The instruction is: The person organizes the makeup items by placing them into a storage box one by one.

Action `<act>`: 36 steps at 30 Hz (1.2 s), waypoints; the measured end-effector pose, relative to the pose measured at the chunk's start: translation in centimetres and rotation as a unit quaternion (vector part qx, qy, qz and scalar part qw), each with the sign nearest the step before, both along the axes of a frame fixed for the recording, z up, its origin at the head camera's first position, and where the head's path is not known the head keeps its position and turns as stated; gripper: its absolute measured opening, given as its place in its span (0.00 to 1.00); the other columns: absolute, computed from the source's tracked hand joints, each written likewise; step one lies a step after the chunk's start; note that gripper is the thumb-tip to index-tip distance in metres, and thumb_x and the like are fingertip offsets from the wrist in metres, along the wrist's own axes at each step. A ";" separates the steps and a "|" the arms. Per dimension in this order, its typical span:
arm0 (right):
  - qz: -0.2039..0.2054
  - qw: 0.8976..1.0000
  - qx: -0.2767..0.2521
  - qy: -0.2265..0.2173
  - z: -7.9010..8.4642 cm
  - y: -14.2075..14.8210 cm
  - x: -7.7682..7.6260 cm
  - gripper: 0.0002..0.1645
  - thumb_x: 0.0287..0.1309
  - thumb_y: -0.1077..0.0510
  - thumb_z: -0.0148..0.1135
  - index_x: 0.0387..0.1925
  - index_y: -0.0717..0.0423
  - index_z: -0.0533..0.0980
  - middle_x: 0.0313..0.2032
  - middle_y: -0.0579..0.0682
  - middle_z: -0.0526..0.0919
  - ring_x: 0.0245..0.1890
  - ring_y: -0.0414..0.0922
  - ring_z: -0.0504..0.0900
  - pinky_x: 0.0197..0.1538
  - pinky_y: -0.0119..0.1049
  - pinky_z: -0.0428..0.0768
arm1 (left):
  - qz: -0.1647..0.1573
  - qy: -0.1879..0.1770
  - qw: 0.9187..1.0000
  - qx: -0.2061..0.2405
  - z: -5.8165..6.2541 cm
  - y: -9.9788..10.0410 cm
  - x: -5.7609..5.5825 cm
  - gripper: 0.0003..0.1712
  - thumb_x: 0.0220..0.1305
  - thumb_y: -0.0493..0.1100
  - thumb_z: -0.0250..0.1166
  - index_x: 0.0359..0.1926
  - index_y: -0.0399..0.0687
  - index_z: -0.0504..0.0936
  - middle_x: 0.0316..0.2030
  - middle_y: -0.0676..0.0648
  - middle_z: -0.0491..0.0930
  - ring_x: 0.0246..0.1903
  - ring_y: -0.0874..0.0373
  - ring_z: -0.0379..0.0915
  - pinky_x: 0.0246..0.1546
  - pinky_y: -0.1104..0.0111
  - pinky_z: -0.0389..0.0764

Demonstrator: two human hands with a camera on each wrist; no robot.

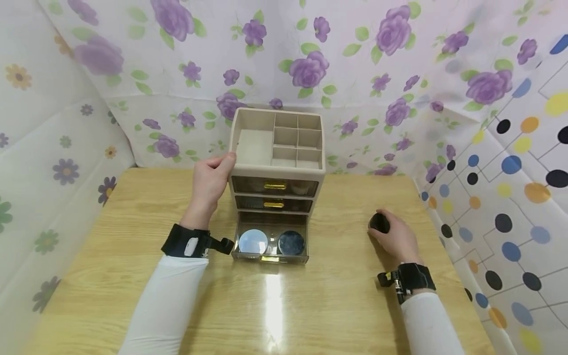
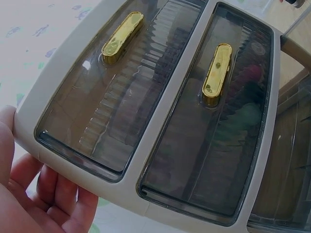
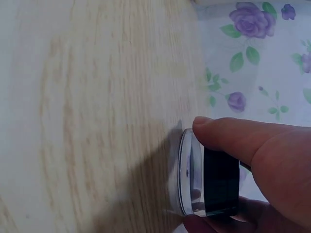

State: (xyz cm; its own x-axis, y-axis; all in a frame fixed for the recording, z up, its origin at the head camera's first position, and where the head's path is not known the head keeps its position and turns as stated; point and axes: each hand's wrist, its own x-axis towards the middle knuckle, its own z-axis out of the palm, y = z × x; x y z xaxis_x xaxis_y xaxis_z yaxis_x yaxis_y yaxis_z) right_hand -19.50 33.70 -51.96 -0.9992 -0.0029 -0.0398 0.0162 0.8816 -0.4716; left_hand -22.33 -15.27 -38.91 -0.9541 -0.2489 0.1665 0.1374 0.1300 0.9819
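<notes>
A beige desktop drawer organizer [image 1: 278, 170] stands at the middle back of the table, its bottom drawer [image 1: 270, 256] pulled out. Inside that drawer lie a pale-topped round container [image 1: 253, 241] and a dark-topped one [image 1: 291, 242]. My left hand [image 1: 212, 183] grips the organizer's left side, thumb at the upper edge; in the left wrist view the fingers [image 2: 65, 194] wrap its side. On the right, my right hand [image 1: 398, 236] holds a jar [image 3: 221, 182] with a black lid and clear body between thumb and fingers, at or just over the table; contact is unclear.
Two upper drawers with gold handles [image 1: 273, 204] are closed, dim contents behind tinted fronts. The organizer's top has a large compartment [image 1: 255, 145] and several small ones. Floral cloth [image 1: 275, 79] hangs behind the wooden table [image 1: 341, 296]; dotted cloth [image 1: 510, 212] hangs right.
</notes>
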 end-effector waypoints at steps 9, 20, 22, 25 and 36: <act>-0.013 1.000 -0.014 -0.007 -0.1 -0.2 0.0 0.46 0.70 0.43 0.70 0.82 0.48 0.64 0.75 0.71 0.67 0.69 0.75 0.68 0.65 0.74 0.69 | 0.002 -0.002 1.000 -0.010 0.1 -0.3 -0.1 0.28 0.72 0.56 0.68 0.49 0.30 0.91 0.33 0.52 0.79 0.34 0.56 0.70 0.35 0.68 0.74; -0.028 0.999 -0.018 -0.014 -0.6 0.3 -0.1 0.48 0.68 0.41 0.72 0.82 0.44 0.64 0.75 0.71 0.67 0.70 0.75 0.68 0.65 0.74 0.69 | -0.003 0.003 1.000 -0.001 -0.1 -0.3 -0.1 0.27 0.72 0.54 0.70 0.42 0.28 0.92 0.28 0.54 0.75 0.33 0.57 0.69 0.34 0.68 0.74; -0.029 0.999 -0.017 -0.012 -0.7 0.3 -0.2 0.48 0.68 0.41 0.73 0.82 0.43 0.65 0.75 0.70 0.67 0.70 0.75 0.68 0.65 0.74 0.69 | 0.001 0.007 1.000 0.002 -0.1 -0.3 0.0 0.26 0.72 0.53 0.70 0.39 0.29 0.92 0.26 0.55 0.75 0.32 0.57 0.68 0.32 0.68 0.73; -0.023 1.000 -0.014 -0.007 -0.6 0.0 -0.1 0.47 0.68 0.41 0.73 0.82 0.44 0.65 0.75 0.70 0.67 0.70 0.74 0.68 0.65 0.74 0.69 | 0.009 0.015 1.000 0.006 -0.2 -0.5 0.2 0.24 0.71 0.52 0.70 0.30 0.33 0.93 0.23 0.56 0.73 0.29 0.58 0.67 0.30 0.68 0.71; -0.022 1.000 0.001 0.002 -0.2 -0.4 0.7 0.47 0.71 0.41 0.69 0.83 0.47 0.62 0.73 0.74 0.68 0.68 0.76 0.69 0.64 0.75 0.69 | -0.007 0.015 1.000 0.010 -0.3 -0.3 -0.1 0.25 0.72 0.52 0.70 0.33 0.31 0.92 0.18 0.55 0.68 0.25 0.58 0.63 0.27 0.68 0.67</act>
